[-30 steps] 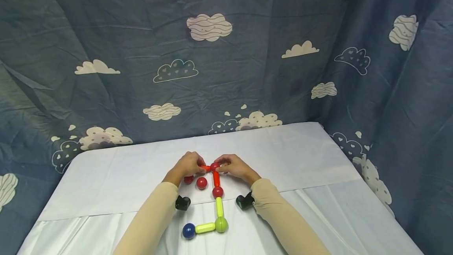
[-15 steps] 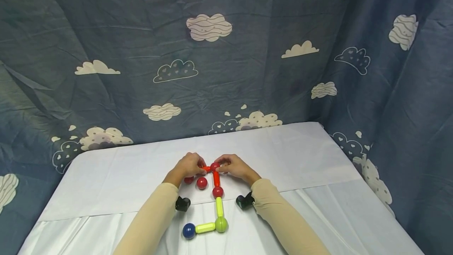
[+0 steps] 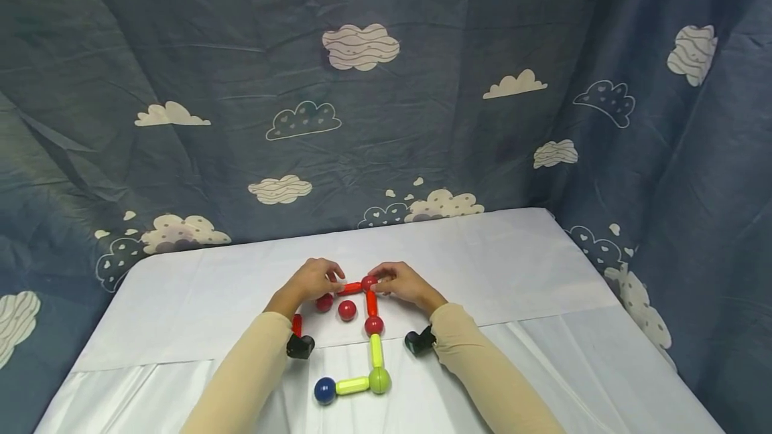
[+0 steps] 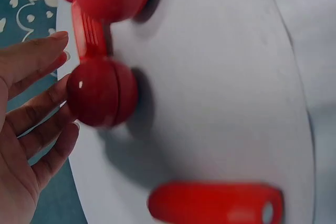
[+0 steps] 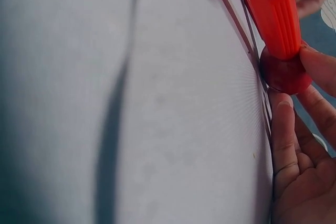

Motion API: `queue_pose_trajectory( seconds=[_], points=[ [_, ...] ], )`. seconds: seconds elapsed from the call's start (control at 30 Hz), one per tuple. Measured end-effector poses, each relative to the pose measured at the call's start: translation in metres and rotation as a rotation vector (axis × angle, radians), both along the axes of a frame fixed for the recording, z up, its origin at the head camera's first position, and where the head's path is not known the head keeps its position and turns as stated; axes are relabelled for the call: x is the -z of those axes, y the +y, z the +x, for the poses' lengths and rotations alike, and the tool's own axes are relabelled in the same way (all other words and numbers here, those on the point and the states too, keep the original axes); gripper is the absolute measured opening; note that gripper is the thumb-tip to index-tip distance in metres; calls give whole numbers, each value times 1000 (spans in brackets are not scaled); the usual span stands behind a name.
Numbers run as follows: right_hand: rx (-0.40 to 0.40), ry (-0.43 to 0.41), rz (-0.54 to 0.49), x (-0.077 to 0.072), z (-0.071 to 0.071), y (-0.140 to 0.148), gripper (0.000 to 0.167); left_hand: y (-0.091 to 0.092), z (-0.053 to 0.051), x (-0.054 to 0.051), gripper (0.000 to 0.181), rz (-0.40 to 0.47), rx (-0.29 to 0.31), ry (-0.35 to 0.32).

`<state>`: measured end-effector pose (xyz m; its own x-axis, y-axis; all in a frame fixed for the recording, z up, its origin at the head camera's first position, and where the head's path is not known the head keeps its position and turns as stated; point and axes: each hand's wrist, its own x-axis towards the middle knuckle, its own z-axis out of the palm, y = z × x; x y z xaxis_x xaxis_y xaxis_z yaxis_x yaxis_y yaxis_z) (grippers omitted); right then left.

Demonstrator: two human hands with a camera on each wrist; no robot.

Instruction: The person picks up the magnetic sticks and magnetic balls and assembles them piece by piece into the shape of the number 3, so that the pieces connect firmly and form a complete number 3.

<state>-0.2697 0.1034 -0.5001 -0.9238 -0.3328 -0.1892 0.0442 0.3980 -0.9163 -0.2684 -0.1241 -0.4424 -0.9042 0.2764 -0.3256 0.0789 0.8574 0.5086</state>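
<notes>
In the head view my right hand (image 3: 401, 283) holds a red ball (image 3: 370, 283) at the far corner of a chain of rods and balls. A red rod (image 3: 350, 288) runs leftward from that ball. Around this rod's left end is my left hand (image 3: 313, 280), its thumb and fingers spread apart. In the left wrist view a loose red ball (image 4: 102, 93) lies in front of the left fingers, hiding some fingertips; I cannot tell whether they touch it. The right wrist view has the thumb and fingers about the held ball (image 5: 286, 72).
Another red ball (image 3: 346, 310) lies inside the chain. Nearer are a red rod (image 3: 372, 303), red ball (image 3: 374, 325), yellow-green rods (image 3: 352, 386), green ball (image 3: 379, 380) and blue ball (image 3: 325, 390). A separate red rod (image 4: 215, 203) lies by the left wrist. A cloud-patterned curtain (image 3: 422, 119) hangs behind.
My left hand has let go of the red rod and shifted slightly left, its fingers spreading. The separate red rod now shows beside the left wrist. My right hand keeps its hold on the ball.
</notes>
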Motion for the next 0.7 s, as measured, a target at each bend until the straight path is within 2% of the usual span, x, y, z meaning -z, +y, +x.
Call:
queue_pose_trajectory(
  seconds=[0.2, 0.33, 0.6, 0.7],
  points=[
    [10, -7, 11, -1, -1, 1, 32, -17, 2, -2, 24, 20, 26, 27],
    [5, -5, 13, -1, -1, 2, 33, -25, 4, -1, 25, 39, 25, 9],
    [8, -8, 13, -1, -2, 1, 32, -30, 12, 2, 26, 85, 27, -25],
    [10, -13, 16, -2, -2, 0, 32, -30, 15, 3, 26, 87, 9, -39]
  ],
)
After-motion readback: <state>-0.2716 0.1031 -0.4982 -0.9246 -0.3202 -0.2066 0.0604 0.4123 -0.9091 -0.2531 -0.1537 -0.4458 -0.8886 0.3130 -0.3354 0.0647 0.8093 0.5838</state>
